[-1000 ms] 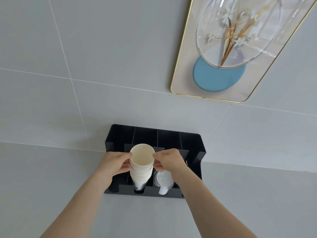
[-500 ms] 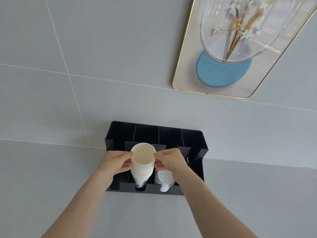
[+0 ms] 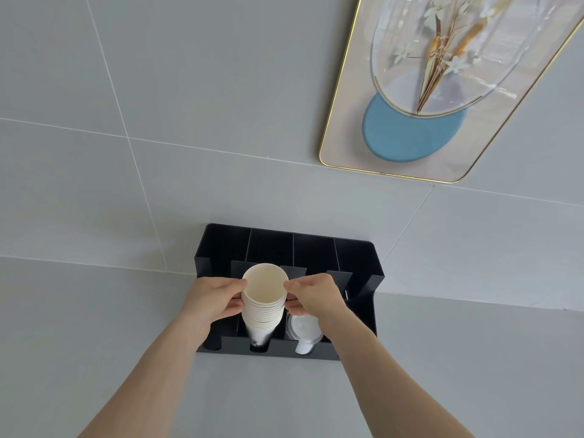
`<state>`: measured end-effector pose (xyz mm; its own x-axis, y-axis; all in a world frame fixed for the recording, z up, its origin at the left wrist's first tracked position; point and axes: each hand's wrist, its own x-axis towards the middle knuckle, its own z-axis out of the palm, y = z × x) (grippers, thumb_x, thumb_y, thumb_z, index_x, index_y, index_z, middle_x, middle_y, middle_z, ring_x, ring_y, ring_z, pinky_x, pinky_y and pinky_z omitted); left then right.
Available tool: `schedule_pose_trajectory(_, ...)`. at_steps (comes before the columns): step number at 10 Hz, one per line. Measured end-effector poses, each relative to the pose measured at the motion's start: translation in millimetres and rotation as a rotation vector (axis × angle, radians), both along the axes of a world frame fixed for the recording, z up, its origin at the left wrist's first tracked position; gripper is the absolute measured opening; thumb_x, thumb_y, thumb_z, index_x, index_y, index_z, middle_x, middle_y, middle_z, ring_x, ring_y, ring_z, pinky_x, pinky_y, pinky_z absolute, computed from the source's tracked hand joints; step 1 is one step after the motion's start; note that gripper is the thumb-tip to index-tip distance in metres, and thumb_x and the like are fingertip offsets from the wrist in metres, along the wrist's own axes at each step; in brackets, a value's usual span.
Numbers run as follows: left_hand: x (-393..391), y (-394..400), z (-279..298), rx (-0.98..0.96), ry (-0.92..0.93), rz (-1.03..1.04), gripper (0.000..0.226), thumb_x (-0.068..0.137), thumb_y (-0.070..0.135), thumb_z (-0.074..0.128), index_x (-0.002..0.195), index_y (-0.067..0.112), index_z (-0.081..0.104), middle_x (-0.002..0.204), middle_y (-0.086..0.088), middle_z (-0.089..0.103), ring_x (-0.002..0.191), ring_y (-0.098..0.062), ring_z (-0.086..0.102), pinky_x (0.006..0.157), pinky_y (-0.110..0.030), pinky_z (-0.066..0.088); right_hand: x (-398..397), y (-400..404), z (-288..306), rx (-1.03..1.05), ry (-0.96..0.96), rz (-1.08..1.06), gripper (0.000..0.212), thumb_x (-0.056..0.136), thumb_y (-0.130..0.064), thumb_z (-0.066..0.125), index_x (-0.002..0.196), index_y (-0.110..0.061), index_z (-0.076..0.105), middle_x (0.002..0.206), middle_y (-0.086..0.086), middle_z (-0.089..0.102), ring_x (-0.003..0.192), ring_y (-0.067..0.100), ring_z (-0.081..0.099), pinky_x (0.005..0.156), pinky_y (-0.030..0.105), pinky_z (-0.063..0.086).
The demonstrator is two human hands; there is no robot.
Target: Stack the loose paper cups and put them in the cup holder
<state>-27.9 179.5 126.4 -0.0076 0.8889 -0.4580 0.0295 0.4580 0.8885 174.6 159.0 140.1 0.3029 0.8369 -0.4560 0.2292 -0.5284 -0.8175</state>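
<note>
Both hands, left hand (image 3: 212, 302) and right hand (image 3: 313, 299), grasping cup stack (image 3: 264, 303); it has sunk deeper into holder (image 3: 360, 260); nearly seated.

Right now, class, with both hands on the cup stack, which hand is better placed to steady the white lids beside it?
Probably the right hand: it sits directly over the white lids, while the left hand is across the cup stack.

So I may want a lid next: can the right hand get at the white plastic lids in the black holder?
Probably yes: the white plastic lids lie just under the right hand, uncovered, once it releases the paper cup stack.
</note>
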Motion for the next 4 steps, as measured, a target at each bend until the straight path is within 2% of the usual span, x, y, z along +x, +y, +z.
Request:
schedule_pose_trajectory(1,0,0,-4,0.062,0.088,0.005,0.020,0.089,0.020,0.074,0.107,0.011,0.075,0.100,-0.007,0.075,0.091,-0.022,0.073,0.077,-0.030,0.059,-3,-1,-1,0.017,-0.093,0.035,0.021,0.089,-0.025,0.071,0.078,-0.010,0.080,0.077,0.010,0.078,0.071,0.025,0.076,0.083,0.040,0.065)
schedule_pose_trajectory(2,-1,-2,-6,0.081,0.162,-0.047,0.027,0.090,0.032,0.071,0.111,0.015,0.074,0.103,-0.001,0.074,0.095,-0.021,0.070,0.088,-0.036,0.059,-1,-8,2,0.060,-0.244,0.115,0.043,0.093,-0.037,0.065,0.065,-0.005,0.069,0.065,0.011,0.064,0.062,0.024,0.061,0.082,0.041,0.062)
schedule_pose_trajectory(3,-2,-4,3,0.131,0.367,-0.099,0.045,0.088,0.049,0.066,0.123,0.021,0.067,0.119,0.005,0.070,0.110,-0.019,0.064,0.100,-0.040,0.051,6,-14,7,0.117,-0.403,0.184,0.045,0.095,-0.040,0.060,0.086,0.002,0.071,0.077,0.018,0.071,0.072,0.033,0.067,0.073,0.037,0.057)
schedule_pose_trajectory(4,3,-8,11,0.233,0.561,-0.141,0.058,0.089,0.055,0.063,0.136,0.022,0.054,0.134,0.002,0.062,0.122,-0.020,0.058,0.100,-0.038,0.046,17,-25,8,0.139,-0.593,0.256,0.043,0.095,-0.048,0.061,0.122,-0.014,0.069,0.111,0.003,0.073,0.099,0.020,0.068,0.090,0.035,0.055)
